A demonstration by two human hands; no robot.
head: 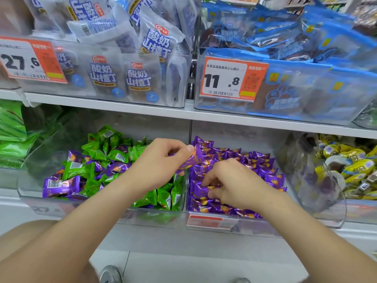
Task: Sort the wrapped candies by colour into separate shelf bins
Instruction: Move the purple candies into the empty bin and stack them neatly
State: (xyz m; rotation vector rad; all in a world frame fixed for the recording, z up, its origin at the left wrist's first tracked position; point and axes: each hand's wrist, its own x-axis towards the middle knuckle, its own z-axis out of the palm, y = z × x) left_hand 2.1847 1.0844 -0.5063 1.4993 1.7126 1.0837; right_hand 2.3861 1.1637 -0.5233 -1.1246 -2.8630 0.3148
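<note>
Pinching a purple candy (191,160), left hand (161,160) fingers; right hand (232,180) fingers pinching a second candy (199,189) in the right bin (255,227).

One left hand (161,162), one right hand (234,180), one purple candy (192,160) in left fingers (175,145), two upper price tags (30,60).

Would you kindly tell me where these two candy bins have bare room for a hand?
Purple bin: bare along the back, between the purple candies and the rear wall. Mixed bin: bare rear left corner, beside the green candies. Fronts are piled full; left hand and right hand crowd the divider.
</note>
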